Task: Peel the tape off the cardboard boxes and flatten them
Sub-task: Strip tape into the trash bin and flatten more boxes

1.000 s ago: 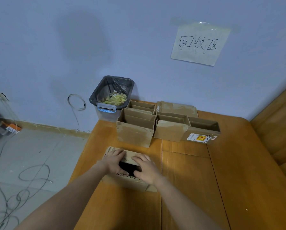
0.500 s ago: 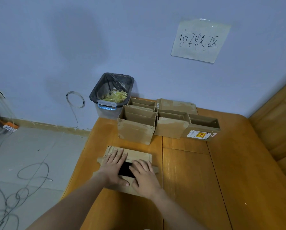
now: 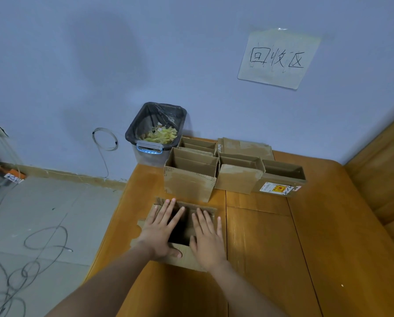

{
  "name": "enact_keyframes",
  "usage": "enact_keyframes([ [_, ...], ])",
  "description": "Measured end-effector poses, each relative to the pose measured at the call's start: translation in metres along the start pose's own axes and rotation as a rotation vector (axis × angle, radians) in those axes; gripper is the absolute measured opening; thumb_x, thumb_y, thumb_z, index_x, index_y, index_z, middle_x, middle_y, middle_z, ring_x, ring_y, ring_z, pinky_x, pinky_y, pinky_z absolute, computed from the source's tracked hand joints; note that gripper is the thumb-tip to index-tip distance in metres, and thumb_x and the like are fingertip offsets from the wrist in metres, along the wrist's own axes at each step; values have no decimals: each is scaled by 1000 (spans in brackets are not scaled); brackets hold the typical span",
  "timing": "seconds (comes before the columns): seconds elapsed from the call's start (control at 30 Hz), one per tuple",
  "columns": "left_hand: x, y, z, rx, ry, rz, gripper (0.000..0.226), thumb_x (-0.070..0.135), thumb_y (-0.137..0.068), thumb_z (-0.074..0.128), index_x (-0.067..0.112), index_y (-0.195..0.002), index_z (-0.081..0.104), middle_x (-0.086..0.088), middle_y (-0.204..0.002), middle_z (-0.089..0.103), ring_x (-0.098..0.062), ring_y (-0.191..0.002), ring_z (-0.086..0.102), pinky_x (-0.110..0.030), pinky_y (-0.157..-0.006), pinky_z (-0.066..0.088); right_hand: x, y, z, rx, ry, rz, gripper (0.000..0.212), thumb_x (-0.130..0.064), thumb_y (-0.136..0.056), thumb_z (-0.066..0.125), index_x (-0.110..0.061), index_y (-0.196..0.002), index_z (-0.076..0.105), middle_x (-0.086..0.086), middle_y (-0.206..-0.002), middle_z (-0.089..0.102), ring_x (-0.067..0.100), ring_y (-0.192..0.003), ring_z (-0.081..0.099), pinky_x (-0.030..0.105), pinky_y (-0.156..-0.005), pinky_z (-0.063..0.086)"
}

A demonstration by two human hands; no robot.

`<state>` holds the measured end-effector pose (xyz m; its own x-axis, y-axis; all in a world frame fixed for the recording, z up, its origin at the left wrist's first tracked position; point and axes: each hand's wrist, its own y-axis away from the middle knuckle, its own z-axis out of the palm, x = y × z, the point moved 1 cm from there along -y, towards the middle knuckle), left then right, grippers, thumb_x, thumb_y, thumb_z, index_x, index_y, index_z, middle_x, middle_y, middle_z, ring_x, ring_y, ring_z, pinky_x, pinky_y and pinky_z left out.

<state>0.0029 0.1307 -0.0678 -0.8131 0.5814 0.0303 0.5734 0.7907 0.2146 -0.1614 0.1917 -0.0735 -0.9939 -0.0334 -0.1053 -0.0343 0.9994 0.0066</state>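
Pressing flat, left hand (image 3: 160, 232) and right hand (image 3: 208, 239) lie palm-down, fingers straight, on the cardboard box (image 3: 187, 257)

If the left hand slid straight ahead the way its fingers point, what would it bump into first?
Probably the tall open box just beyond the flattened box that the left hand presses; depth is hard to judge.
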Motion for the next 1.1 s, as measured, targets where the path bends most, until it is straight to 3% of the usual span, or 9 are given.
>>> enact_keyframes([
  [0.07,-1,-1,-1,-30,8,-10,124,87,-69,45,31,-137,-41,-10,-145,-47,-28,-133,-46,-44,-110,-28,5,-11,-1,-61,-13,14,62,-41,-100,30,-23,-154,5,-3,-161,-6,15,-145,-17,48,-110,-27],
  [0.13,-4,-2,0,-72,2,-18,126,89,-67,45,30,-137,-40,-11,-146,-46,-29,-135,-43,-43,-107,-33,8,-19,-1,-88,-4,26,63,-44,-100,27,-24,-154,2,-4,-161,-11,15,-145,-18,49,-112,-23],
  [0.33,-11,-17,-1,-255,-60,10,127,93,-63,42,25,-152,-19,-15,-151,-37,-31,-137,-38,-49,-110,-26,9,-29,10,-180,-61,71,73,-52,-97,31,-22,-154,-2,-3,-160,-15,15,-144,-22,45,-115,-13],
  [0.5,-18,-25,-7,-352,-27,93,126,92,-64,47,31,-151,-19,-15,-149,-42,-31,-131,-43,-50,-111,-25,11,-31,16,-200,-124,87,81,-52,-93,41,-23,-153,-6,-4,-159,-20,14,-142,-26,41,-119,-9],
  [0.7,-34,-25,-5,-364,-79,174,127,87,-61,57,40,-148,-23,-10,-139,-53,-36,-127,-49,-53,-107,-28,14,-32,18,-209,-139,64,85,-50,-92,45,-22,-154,-6,-3,-159,-20,15,-143,-26,42,-119,-8],
  [0.83,-31,-28,1,-392,-61,128,127,85,-60,61,42,-149,-18,-7,-139,-55,-38,-127,-50,-62,-111,-20,16,-33,19,-210,-142,56,85,-49,-92,46,-23,-154,-5,-4,-160,-18,15,-143,-25,43,-119,-6],
  [1.1,-13,-31,13,-297,-14,85,124,89,-57,48,35,-153,-8,-7,-141,-53,-34,-123,-54,-56,-106,-25,36,-33,16,-205,-115,30,83,-39,-91,50,-27,-154,-2,-8,-160,-14,12,-145,-20,42,-119,-3],
])
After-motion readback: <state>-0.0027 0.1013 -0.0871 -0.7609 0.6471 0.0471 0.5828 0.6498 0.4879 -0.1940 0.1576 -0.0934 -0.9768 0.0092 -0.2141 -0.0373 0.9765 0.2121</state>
